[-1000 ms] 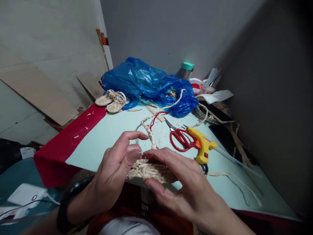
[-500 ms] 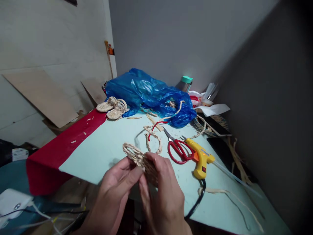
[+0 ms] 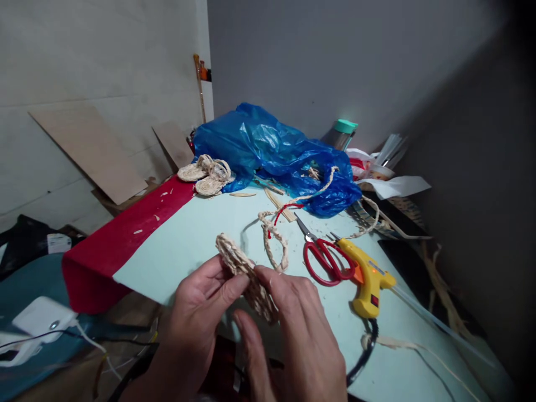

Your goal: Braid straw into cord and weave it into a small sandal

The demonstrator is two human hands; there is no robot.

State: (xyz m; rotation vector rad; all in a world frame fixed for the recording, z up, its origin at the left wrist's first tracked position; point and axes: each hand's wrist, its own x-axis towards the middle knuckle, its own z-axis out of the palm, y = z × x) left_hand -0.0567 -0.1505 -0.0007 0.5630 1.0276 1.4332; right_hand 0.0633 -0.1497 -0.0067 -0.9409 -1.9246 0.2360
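A small oval sole of coiled, braided straw (image 3: 238, 257) is tilted up between my hands above the near part of the table. My left hand (image 3: 201, 307) pinches it, thumb on the near face and fingers behind. My right hand (image 3: 299, 318) has its fingers curled against the sole's right edge, while its thumb hangs lower, apart from the straw. Just beyond lies a looped straw braid (image 3: 276, 251) with a red cord (image 3: 282, 215) alongside. To the right are red-handled scissors (image 3: 326, 259) and a yellow glue gun (image 3: 368, 279).
A pair of small straw sandals (image 3: 209, 176) sits at the far left of the table, beside a blue plastic bag (image 3: 268, 142). Behind stands a bottle with a green lid (image 3: 345, 127). A black cable (image 3: 362, 357) runs from the glue gun over the near edge.
The sole has turned in my hands, showing its edge more narrowly. My right thumb has dropped away from it. The whole view has shifted, moving the table items rightward.
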